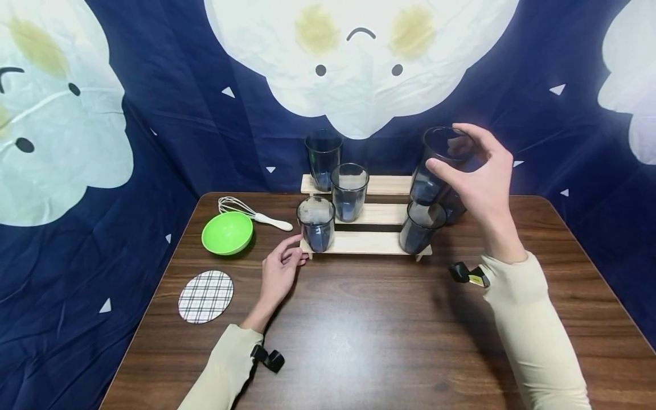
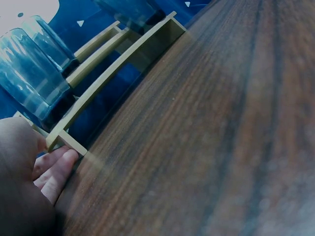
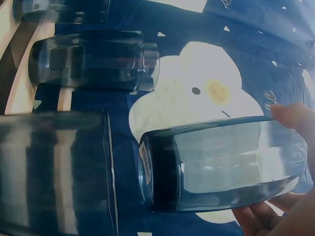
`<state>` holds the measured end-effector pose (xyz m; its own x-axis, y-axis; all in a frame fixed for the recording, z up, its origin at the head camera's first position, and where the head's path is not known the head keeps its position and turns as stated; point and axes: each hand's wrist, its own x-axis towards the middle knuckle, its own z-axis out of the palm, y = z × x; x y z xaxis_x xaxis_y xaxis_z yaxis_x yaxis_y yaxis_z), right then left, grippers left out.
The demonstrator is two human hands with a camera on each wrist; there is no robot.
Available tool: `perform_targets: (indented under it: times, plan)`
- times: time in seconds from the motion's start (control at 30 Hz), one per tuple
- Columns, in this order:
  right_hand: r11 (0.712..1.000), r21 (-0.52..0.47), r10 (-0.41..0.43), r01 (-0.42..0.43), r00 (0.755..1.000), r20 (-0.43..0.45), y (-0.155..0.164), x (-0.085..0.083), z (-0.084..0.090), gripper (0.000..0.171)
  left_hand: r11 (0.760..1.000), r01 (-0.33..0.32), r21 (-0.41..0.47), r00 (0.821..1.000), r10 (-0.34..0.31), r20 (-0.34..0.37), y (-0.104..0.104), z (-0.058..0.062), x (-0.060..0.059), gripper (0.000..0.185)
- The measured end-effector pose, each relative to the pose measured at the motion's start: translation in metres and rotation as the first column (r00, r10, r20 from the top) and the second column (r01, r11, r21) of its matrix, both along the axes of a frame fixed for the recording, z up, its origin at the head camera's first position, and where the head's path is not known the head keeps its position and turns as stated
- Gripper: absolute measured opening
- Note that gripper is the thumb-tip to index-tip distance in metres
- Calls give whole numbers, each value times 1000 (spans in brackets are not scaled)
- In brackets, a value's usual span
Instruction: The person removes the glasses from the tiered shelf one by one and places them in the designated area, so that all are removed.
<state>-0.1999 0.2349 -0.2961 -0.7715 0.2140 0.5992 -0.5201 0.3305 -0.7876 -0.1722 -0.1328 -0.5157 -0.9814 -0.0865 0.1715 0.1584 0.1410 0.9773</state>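
The left hand (image 1: 279,272) lay low and relaxed, palm down, fingers (image 2: 58,169) loosely stretched forward, beige sleeve running back along the forearm. The right hand (image 1: 479,176) was raised up higher, wrist bent, thumb and fingers curled in a grip.

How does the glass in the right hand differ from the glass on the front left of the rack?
The held glass is lifted and tilted, gripped near its rim by the right hand; the front-left glass stands upright on the wooden rack's lowest step, with no hand on it. The left hand only touches the rack beside it. Both are dark, smoky tumblers, empty as far as the views show.
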Motion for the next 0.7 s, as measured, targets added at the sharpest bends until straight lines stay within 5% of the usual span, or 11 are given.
perform_targets:
  times: [0.7]
  plan:
    - [993, -50, -104, 104, 995, 2, 38, 4, -7, 60, 1000, -4, -17, 1000, 4, -5, 1, 2, 1, 31]
